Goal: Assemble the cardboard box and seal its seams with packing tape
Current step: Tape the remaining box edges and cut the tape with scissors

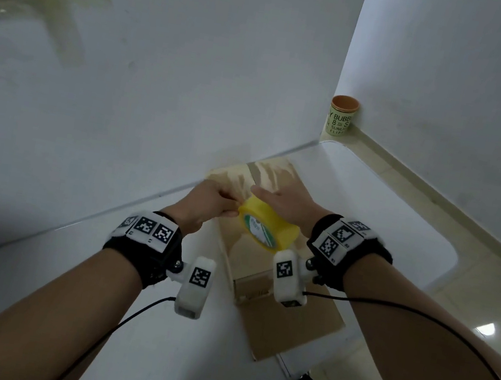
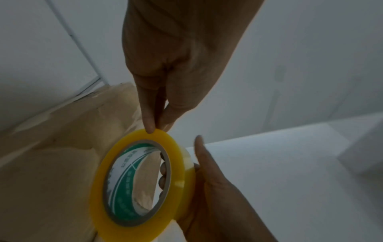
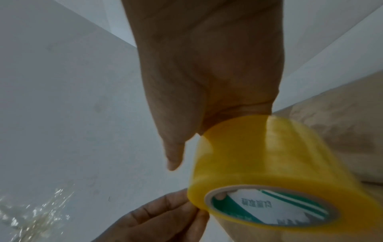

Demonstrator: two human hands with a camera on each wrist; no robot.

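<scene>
Holding a yellow roll of packing tape (image 1: 266, 229) above the flattened brown cardboard box (image 1: 274, 318) on the white surface (image 1: 374, 189), both hands meet at the head view's centre. The right hand (image 1: 286, 203) grips the roll; the left hand (image 1: 207, 206) touches its rim at 9 o'clock. A green paper cup (image 1: 341, 115) stands at 1 o'clock in the wall corner.

From the left wrist, left fingertips (image 2: 150, 126) pinch the roll's edge at 12 o'clock, thumb and finger together.

From the right wrist, right fingers (image 3: 220, 195) curl through the roll's core, clamped on it; the thumb (image 3: 174, 153) points free.
</scene>
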